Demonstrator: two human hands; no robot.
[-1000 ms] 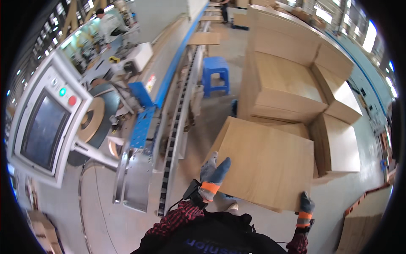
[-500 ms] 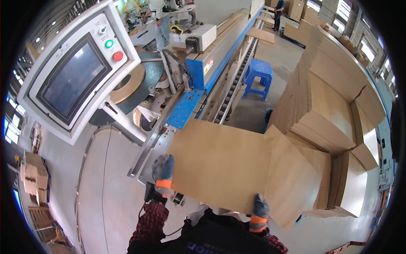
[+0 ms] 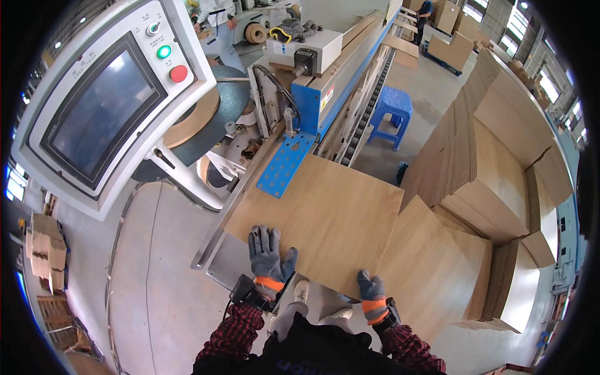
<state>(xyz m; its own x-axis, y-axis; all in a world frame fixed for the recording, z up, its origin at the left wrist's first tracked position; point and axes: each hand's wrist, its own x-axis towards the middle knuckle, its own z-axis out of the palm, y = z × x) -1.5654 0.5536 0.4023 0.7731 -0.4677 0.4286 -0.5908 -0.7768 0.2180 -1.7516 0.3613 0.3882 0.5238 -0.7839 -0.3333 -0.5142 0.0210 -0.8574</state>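
A flat wood-grain board (image 3: pixel 325 215) lies in front of me, its far left part under the blue perforated plate (image 3: pixel 286 167) of a long machine and its left edge along the metal guide rail (image 3: pixel 215 240). My left hand (image 3: pixel 269 255), in a grey glove with an orange cuff, rests open on the board's near left edge, fingers spread and pointing away from me. At the near right corner, my gloved right hand (image 3: pixel 372 287) has its fingers bent over the board's edge; its thumb is hard to make out.
Another board (image 3: pixel 419 269) lies at the right, beside tall stacks of panels (image 3: pixel 500 175). A control panel (image 3: pixel 103 103) on a white arm stands at left. Beyond are a roller conveyor (image 3: pixel 369 112), a blue stool (image 3: pixel 392 115) and a person (image 3: pixel 424 15) farther off.
The board has moved forward and left, turning so its far left part is under the blue plate. My left hand has gone from gripping its left edge to lying flat on top.
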